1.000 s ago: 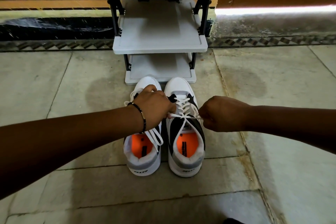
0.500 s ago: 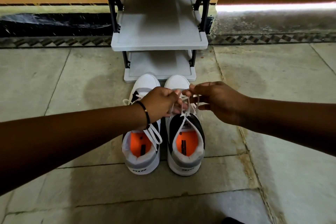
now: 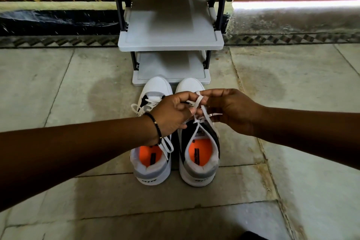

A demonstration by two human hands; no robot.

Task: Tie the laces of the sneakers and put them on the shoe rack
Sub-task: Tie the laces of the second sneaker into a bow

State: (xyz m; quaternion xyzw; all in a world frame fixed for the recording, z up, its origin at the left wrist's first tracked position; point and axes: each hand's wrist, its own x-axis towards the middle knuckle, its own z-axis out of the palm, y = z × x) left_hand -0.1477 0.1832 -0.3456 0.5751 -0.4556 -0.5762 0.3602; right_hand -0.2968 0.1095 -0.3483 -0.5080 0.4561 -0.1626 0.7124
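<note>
Both hands meet over the right sneaker (image 3: 198, 154), the left hand (image 3: 171, 115) and right hand (image 3: 229, 111) each pinching a strand of its flat white lace (image 3: 197, 101) between fingertips. The lace rises from the knot just below the fingers; the shoe's long axis points away toward the grey plastic shoe rack (image 3: 171, 43) beyond. The left sneaker (image 3: 152, 161) sits just beside, its woven laces loose. The floor (image 3: 58, 87) is stone tile.
</note>
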